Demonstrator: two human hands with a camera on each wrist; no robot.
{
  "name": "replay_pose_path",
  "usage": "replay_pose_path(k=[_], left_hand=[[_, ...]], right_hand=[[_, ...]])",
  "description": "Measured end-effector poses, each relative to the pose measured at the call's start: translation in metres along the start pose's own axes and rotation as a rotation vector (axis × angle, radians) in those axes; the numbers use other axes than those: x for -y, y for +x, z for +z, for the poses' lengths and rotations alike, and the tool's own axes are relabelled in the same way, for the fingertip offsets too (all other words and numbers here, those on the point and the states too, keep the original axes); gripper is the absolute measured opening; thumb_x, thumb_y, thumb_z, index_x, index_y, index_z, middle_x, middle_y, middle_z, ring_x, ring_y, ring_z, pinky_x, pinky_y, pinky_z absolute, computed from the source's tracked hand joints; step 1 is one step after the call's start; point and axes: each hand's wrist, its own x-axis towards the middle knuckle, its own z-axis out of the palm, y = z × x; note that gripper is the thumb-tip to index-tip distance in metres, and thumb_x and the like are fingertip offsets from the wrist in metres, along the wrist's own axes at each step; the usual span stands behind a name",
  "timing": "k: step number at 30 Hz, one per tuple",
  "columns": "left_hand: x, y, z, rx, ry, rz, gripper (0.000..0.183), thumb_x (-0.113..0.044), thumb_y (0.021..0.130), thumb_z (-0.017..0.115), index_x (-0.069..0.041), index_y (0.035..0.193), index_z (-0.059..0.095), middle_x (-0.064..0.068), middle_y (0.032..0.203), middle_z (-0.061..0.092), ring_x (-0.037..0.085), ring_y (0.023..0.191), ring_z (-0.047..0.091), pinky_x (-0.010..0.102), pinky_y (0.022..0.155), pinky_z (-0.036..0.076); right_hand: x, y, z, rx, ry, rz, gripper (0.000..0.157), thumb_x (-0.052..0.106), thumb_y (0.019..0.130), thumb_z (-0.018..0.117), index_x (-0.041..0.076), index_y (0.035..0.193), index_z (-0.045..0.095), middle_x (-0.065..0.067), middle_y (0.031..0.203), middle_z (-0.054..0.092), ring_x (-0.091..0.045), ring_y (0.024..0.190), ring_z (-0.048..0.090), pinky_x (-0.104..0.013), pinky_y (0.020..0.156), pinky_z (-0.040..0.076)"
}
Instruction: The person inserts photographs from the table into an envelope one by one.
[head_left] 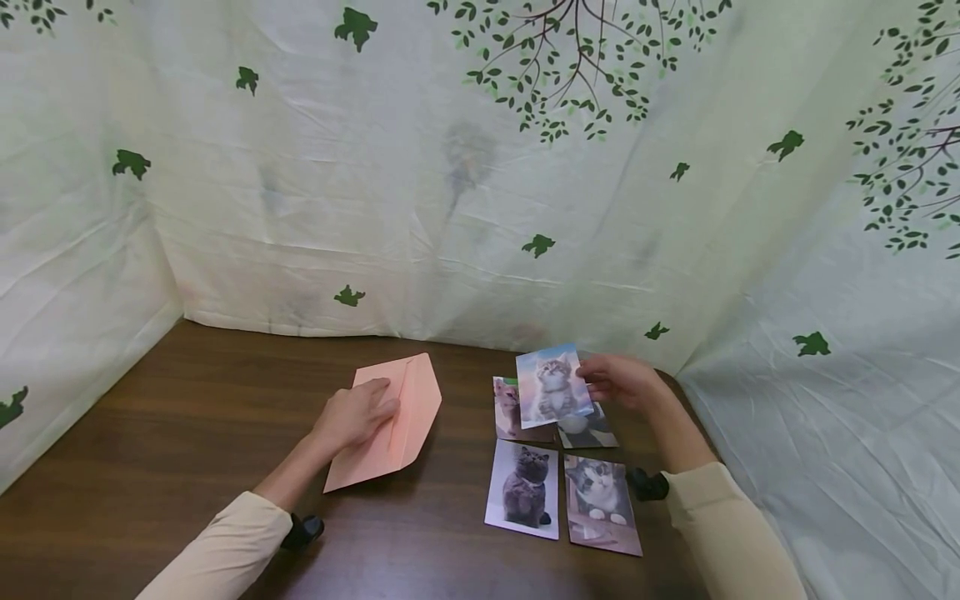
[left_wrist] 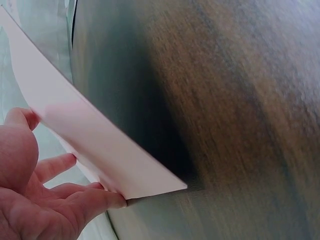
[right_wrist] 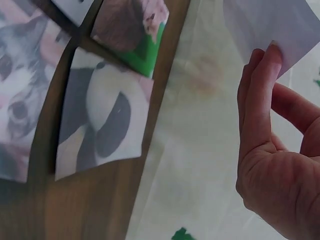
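My left hand grips a pink envelope over the left half of the table. In the left wrist view the envelope tilts up off the wood, and fingers touch its near side. At the right, my right hand pinches a kitten picture card by its edge. This card is raised above two others, a brown cat picture and a black-and-white picture, covering parts of them. Its pale back shows in the right wrist view.
Nearer me lie a dark grey cat picture and a grey-and-white cat picture. The brown wooden table is bounded by a pale leaf-patterned curtain behind and at the sides. Dark straps circle both wrists.
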Motion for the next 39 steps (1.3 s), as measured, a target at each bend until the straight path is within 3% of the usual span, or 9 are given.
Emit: replay_pose_path(k=[8, 15, 22, 39], left_hand=[[-0.002, 0.0, 0.0, 0.006, -0.014, -0.02, 0.049, -0.029, 0.101, 0.054, 0.002, 0.139, 0.058, 0.025, 0.133, 0.064, 0.052, 0.116, 0.061, 0.06, 0.096, 0.048], [-0.002, 0.0, 0.0, 0.003, 0.001, -0.005, 0.049, -0.028, 0.101, 0.053, 0.003, 0.138, 0.058, 0.025, 0.135, 0.063, 0.052, 0.116, 0.062, 0.06, 0.097, 0.048], [-0.002, 0.0, 0.001, 0.003, -0.003, -0.009, 0.049, -0.029, 0.101, 0.054, 0.004, 0.138, 0.058, 0.026, 0.134, 0.063, 0.053, 0.115, 0.062, 0.06, 0.096, 0.048], [-0.001, 0.0, 0.001, 0.009, 0.002, -0.021, 0.049, -0.029, 0.101, 0.054, 0.003, 0.138, 0.058, 0.027, 0.133, 0.063, 0.053, 0.114, 0.062, 0.061, 0.096, 0.048]], right_hand=[[0.016, 0.007, 0.022, -0.009, -0.02, -0.029, 0.02, 0.009, 0.101, 0.053, -0.004, 0.113, 0.061, 0.003, 0.077, 0.067, -0.009, 0.065, 0.063, -0.021, 0.064, 0.056], [0.028, 0.01, 0.047, -0.05, -0.007, -0.027, 0.027, 0.008, 0.099, 0.057, -0.01, 0.12, 0.061, -0.001, 0.076, 0.067, -0.013, 0.063, 0.064, -0.023, 0.061, 0.057], [0.034, 0.013, 0.067, -0.03, -0.028, -0.05, 0.037, 0.006, 0.098, 0.058, -0.014, 0.128, 0.055, -0.001, 0.075, 0.064, -0.01, 0.061, 0.061, -0.021, 0.059, 0.056], [0.041, 0.021, 0.112, -0.014, -0.009, -0.102, 0.027, 0.005, 0.095, 0.063, -0.012, 0.115, 0.065, -0.007, 0.078, 0.066, -0.015, 0.063, 0.063, -0.024, 0.06, 0.057]])
